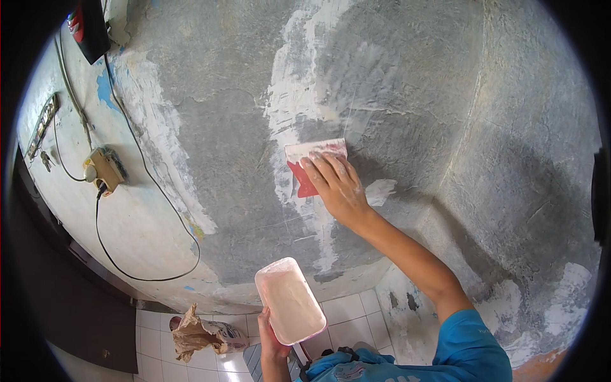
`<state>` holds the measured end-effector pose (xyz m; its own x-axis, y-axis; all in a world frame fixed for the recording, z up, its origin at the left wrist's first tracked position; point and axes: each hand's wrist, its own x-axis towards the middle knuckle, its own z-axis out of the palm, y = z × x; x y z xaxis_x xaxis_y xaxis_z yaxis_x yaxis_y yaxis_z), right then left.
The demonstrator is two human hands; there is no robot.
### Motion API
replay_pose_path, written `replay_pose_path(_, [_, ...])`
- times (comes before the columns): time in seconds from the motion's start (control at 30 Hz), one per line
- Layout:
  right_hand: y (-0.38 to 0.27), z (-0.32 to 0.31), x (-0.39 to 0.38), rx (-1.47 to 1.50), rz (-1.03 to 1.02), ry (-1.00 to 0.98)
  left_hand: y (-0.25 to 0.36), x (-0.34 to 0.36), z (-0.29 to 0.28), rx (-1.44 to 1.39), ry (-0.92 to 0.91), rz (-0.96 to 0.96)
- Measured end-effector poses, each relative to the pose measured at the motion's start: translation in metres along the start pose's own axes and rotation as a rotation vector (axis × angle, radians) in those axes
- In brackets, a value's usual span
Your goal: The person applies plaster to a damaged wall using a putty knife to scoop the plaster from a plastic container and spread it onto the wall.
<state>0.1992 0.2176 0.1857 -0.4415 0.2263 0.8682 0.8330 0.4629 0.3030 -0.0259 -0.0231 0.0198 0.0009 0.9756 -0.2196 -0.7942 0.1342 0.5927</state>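
Above the tub (272, 263), which the left hand (272, 344) clasps, I see the right hand (338, 191) grasping the scraper (306, 183), its long edge lying across the white streak (289, 105) on the wall (219, 127).

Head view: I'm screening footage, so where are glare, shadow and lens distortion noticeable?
In the head view, glare whitens a patch of floor tiles near the lower edge; a dark shadow falls on the grey wall right of the right hand; fisheye distortion bows the wall's base.
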Motion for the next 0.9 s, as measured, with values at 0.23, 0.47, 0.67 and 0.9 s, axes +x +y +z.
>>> replay_pose_path(0.23, [0.106, -0.062, 0.129, -0.222, 0.168, 0.182, -0.007, 0.002, 0.002, -0.002, -0.016, -0.049])
replay_pose_path(0.47, [-0.003, 0.042, -0.053, -0.084, 0.125, -0.015, -0.004, 0.001, 0.002, 0.022, 0.012, -0.003])
replay_pose_path(0.67, [0.041, -0.011, 0.033, -0.056, 0.192, 0.101, -0.001, -0.005, -0.005, 0.015, 0.053, 0.009])
replay_pose_path(0.9, [-0.002, 0.046, -0.024, -0.046, 0.106, 0.038, 0.002, -0.007, -0.004, 0.022, 0.085, -0.004])
